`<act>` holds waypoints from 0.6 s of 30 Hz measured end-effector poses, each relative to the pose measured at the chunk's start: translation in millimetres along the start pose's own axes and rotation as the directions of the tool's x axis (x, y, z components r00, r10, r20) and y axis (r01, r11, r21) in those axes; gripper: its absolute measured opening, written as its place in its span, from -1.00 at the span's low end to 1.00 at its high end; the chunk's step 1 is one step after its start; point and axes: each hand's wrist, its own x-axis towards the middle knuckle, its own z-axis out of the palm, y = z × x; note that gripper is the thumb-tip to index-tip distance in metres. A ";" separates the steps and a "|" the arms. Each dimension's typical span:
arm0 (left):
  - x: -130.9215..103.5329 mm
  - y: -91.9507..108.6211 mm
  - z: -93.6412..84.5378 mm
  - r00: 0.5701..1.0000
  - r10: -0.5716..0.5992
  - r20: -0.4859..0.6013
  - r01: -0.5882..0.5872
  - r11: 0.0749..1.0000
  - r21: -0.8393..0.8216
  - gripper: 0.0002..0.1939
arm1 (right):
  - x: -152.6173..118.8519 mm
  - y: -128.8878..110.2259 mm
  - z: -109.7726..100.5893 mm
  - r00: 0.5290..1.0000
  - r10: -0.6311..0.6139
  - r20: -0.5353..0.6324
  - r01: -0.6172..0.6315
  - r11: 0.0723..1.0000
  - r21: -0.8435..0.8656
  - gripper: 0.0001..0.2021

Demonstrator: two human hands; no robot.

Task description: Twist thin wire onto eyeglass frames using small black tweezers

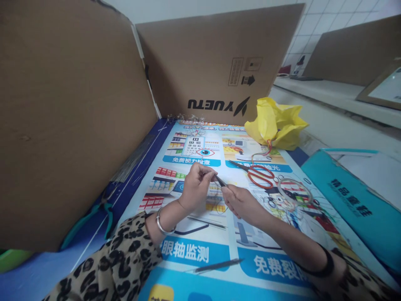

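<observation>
My right hand (242,202) is closed around a dark tapered tool (220,181) that looks like tweezers, its tip pointing up and left. The tip meets the pinched thumb and fingers of my left hand (198,188). What those fingertips hold is too small to make out. Thin looped wire (216,202) shows faintly below, between the two hands. Just beyond my right hand lie red-handled scissors (261,176). Nearer to me, a thin bundle of dark strands (219,265) rests on the printed poster sheet (232,234).
Tall cardboard panels (206,62) stand left and behind. Teal-handled pliers (108,213) and thin wires (133,161) lie at left. A crumpled yellow paper piece (275,123), a clear wire coil (296,190) and a teal box (354,205) are at right. Twisted wire pieces (196,122) lie at the back.
</observation>
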 end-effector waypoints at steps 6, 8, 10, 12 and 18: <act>2.1 4.6 2.9 0.996 -0.089 0.023 0.091 0.990 -0.107 -0.85 | 4.0 7.6 -5.6 0.994 -0.093 -0.055 0.070 0.943 -0.326 -0.58; 3.1 5.5 3.5 0.992 -0.125 0.028 0.128 0.980 -0.150 -0.83 | 5.3 9.9 -7.2 0.994 -0.102 -0.041 0.079 0.922 -0.380 -0.57; 3.9 6.5 3.8 0.985 -0.169 0.036 0.172 0.967 -0.187 -0.81 | 6.1 11.7 -8.7 0.993 -0.119 -0.025 0.098 0.901 -0.422 -0.57; 4.5 6.9 3.5 0.975 -0.216 0.049 0.221 0.949 -0.224 -0.79 | 6.8 13.2 -10.1 0.991 -0.130 -0.012 0.110 0.883 -0.456 -0.58; 7.2 0.8 -0.9 0.948 -0.280 0.152 0.315 0.895 -0.316 -0.77 | 9.0 15.7 -14.8 0.988 -0.156 -0.019 0.125 0.857 -0.500 -0.63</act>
